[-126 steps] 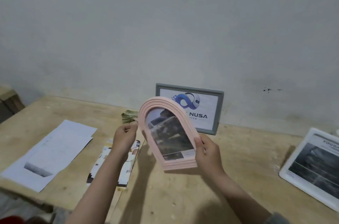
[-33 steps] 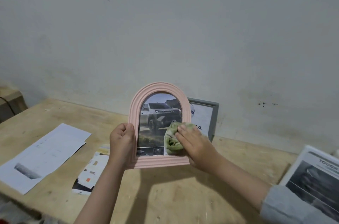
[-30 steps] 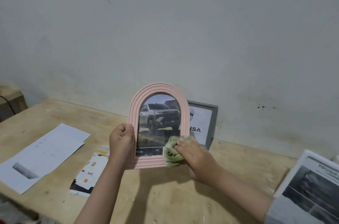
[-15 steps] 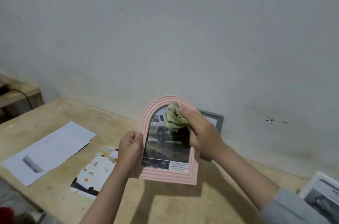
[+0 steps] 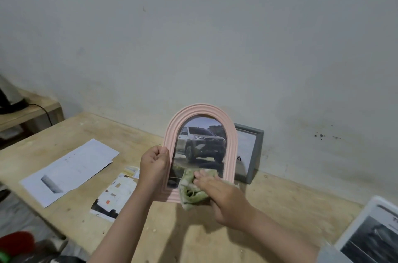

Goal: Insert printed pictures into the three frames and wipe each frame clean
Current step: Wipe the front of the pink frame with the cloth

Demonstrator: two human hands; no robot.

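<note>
A pink arched frame (image 5: 230, 133) with a truck picture inside is held upright above the wooden table (image 5: 193, 239). My left hand (image 5: 154, 163) grips its left edge. My right hand (image 5: 224, 197) presses a green cloth (image 5: 189, 189) against the frame's bottom right corner. Behind it a grey frame (image 5: 257, 155) with a printed picture leans on the wall. A white frame (image 5: 355, 232) holding a dark print lies at the right edge, partly cut off.
White paper sheets (image 5: 71, 168) lie on the table's left part. A printed cut-out sheet (image 5: 114, 196) lies beside my left forearm. A low wooden shelf (image 5: 28, 112) with a black cable stands at the far left. The wall (image 5: 215, 36) rises close behind.
My right hand has carried the green cloth from the top of the pink frame's glass down to its bottom right corner. My left hand keeps its hold on the frame.
</note>
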